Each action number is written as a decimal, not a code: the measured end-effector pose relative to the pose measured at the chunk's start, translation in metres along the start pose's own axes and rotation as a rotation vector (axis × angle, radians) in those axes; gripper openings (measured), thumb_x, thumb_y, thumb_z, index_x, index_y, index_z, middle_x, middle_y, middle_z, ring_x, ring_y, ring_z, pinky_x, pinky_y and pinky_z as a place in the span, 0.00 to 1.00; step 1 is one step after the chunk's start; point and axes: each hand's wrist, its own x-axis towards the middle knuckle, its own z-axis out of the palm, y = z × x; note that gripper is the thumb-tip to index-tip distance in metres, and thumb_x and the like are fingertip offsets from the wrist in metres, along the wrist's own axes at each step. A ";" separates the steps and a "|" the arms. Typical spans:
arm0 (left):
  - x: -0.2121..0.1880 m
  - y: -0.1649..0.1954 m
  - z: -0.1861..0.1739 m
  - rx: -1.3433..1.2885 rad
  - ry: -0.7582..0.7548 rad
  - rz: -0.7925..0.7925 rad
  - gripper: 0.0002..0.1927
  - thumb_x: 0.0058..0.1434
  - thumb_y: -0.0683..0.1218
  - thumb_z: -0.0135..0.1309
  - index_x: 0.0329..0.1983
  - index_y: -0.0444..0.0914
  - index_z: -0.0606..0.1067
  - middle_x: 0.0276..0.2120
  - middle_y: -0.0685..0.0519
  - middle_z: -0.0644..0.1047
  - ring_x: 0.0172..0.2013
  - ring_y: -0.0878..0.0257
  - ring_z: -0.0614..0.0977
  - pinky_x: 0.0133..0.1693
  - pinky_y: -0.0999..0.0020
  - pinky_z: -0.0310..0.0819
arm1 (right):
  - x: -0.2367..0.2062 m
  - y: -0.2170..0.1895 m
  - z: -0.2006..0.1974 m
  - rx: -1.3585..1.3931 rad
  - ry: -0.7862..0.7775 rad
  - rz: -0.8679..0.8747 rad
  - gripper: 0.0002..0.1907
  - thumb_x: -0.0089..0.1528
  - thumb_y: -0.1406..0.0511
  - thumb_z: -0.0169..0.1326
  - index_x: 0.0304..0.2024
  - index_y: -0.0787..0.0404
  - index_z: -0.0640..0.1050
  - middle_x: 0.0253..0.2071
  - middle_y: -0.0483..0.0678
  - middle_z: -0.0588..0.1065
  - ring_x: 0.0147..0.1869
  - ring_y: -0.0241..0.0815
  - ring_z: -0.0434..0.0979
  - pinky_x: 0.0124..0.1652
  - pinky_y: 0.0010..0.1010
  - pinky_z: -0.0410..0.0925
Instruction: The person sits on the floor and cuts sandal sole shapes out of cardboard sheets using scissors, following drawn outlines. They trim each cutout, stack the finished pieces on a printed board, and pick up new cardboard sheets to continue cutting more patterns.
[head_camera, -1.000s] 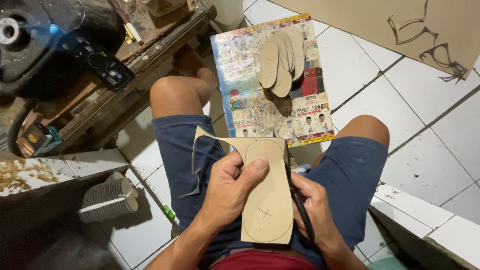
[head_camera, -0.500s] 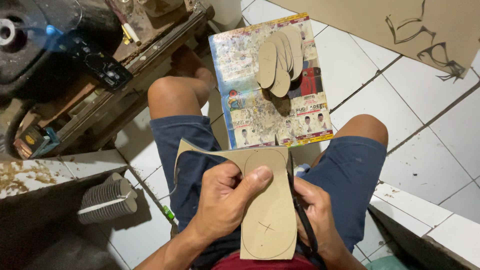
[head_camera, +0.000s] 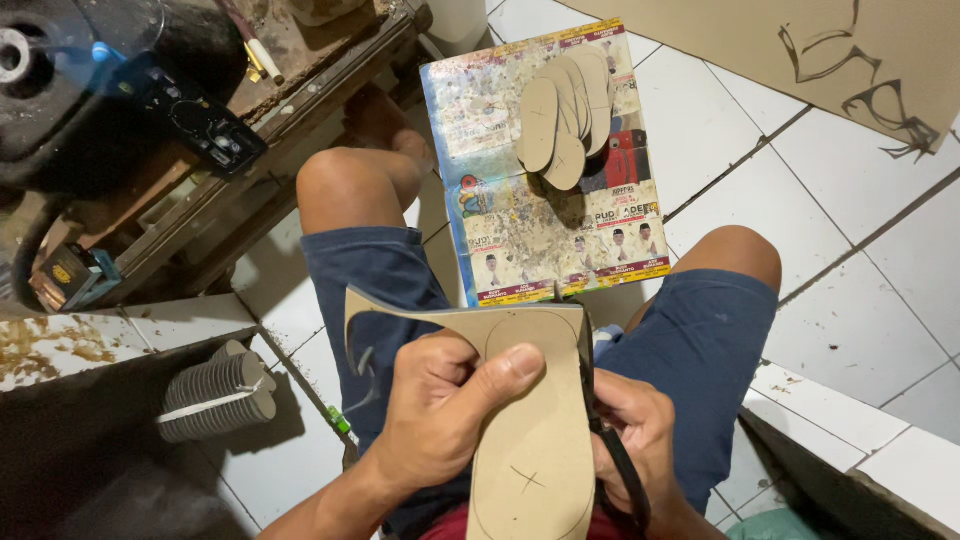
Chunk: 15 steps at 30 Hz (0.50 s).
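My left hand (head_camera: 440, 410) grips a tan cardboard sheet (head_camera: 530, 440) over my lap, thumb pressed on top. A sole outline with a small cross is drawn on the sheet. My right hand (head_camera: 635, 435) holds black-handled scissors (head_camera: 598, 420) along the sheet's right edge, blades pointing away from me. A strip of the sheet curls off to the left (head_camera: 375, 320).
Several cut-out sole shapes (head_camera: 560, 110) lie on a printed board (head_camera: 545, 230) between my knees on the white tiled floor. A big cardboard sheet (head_camera: 800, 50) lies at upper right. A bound stack of grey pieces (head_camera: 215, 395) stands at left beside a machine bench (head_camera: 150, 120).
The cardboard sheet has slid toward me and slightly down across my lap. My right hand's scissors have advanced along its right edge.
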 end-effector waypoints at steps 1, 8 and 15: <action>0.000 0.002 -0.001 -0.013 -0.009 -0.004 0.13 0.68 0.45 0.57 0.37 0.27 0.81 0.27 0.55 0.81 0.28 0.73 0.77 0.27 0.75 0.71 | -0.001 0.000 -0.001 0.040 -0.010 0.001 0.20 0.58 0.67 0.64 0.49 0.75 0.80 0.39 0.51 0.82 0.39 0.36 0.82 0.38 0.25 0.73; 0.001 0.013 -0.007 0.075 -0.048 -0.049 0.14 0.67 0.46 0.56 0.35 0.28 0.81 0.25 0.56 0.81 0.26 0.74 0.78 0.25 0.75 0.71 | 0.000 -0.007 -0.006 -0.216 -0.004 0.135 0.16 0.55 0.71 0.63 0.44 0.76 0.85 0.33 0.53 0.80 0.31 0.35 0.73 0.31 0.25 0.68; -0.003 0.016 -0.004 0.112 -0.120 -0.051 0.14 0.69 0.45 0.56 0.36 0.29 0.81 0.25 0.58 0.77 0.27 0.75 0.73 0.25 0.75 0.67 | 0.002 -0.011 -0.003 0.012 -0.039 0.128 0.24 0.55 0.68 0.58 0.52 0.75 0.77 0.43 0.52 0.81 0.45 0.37 0.81 0.44 0.27 0.72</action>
